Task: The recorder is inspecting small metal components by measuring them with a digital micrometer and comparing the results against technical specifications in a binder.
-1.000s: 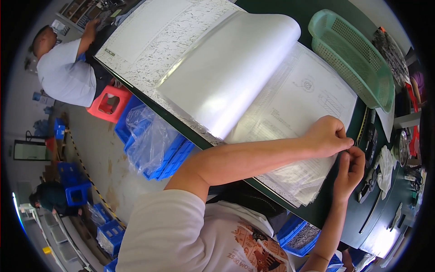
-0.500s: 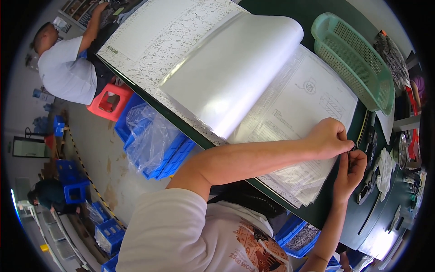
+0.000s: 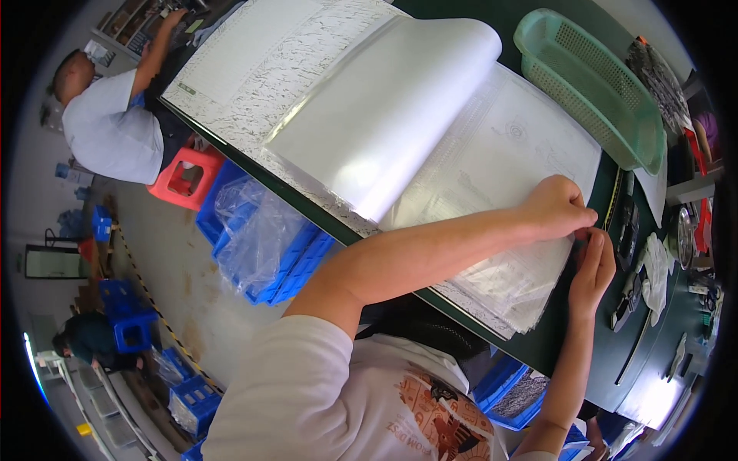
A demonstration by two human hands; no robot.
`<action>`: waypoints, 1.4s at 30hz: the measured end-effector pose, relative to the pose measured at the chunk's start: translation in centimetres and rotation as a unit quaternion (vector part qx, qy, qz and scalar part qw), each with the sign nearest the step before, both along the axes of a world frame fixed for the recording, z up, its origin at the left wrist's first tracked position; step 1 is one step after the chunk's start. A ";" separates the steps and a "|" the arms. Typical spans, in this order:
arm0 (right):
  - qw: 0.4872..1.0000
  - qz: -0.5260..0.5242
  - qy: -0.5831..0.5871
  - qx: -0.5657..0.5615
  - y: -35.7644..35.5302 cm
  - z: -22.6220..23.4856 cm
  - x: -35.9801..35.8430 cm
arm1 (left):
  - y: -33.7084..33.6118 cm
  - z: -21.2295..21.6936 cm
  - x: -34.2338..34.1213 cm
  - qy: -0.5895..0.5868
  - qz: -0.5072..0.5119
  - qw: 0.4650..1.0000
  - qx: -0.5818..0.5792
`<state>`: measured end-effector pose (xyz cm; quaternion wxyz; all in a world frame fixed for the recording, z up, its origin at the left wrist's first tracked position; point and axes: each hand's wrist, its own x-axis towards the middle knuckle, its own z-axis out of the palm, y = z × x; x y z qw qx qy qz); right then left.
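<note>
My left hand (image 3: 559, 209) is closed in a pinch over the right edge of the binder of clear sleeves. Close below it is my right hand (image 3: 594, 270), thumb and fingers pressed together and fingertips meeting the left hand's. Whatever lies between the fingertips is small, dark and mostly hidden. Beneath my left forearm lies a clear sleeve with a technical drawing (image 3: 511, 146) inside. A glossy turned-over sleeve (image 3: 384, 115) curls up to the left of it.
A green perforated basket (image 3: 592, 84) stands at the far right. Calipers (image 3: 629, 303) and a white glove (image 3: 655, 280) lie on the green table (image 3: 538, 349). Blue crates (image 3: 288, 265) with plastic bags stand on the floor at left, near a red stool (image 3: 184, 178) and a seated person (image 3: 115, 123).
Both hands have shifted slightly up in the picture and stay together. My right fingers look straighter, hiding the small dark thing more. The whole view has tilted a little.
</note>
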<state>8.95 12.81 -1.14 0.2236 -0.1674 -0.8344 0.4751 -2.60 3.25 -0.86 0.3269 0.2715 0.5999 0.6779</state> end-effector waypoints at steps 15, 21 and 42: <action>0.994 -0.054 0.090 0.023 -0.2 -0.2 0.2 | 1.8 1.2 -3.3 0.555 0.072 0.795 -0.235; 0.997 -0.041 0.070 0.011 0.3 -0.1 0.7 | 1.8 -1.1 -2.7 0.641 0.050 0.753 -0.139; 0.990 -0.068 0.115 0.041 -0.2 0.5 0.8 | 0.5 0.7 -0.8 -0.118 -0.088 0.989 0.025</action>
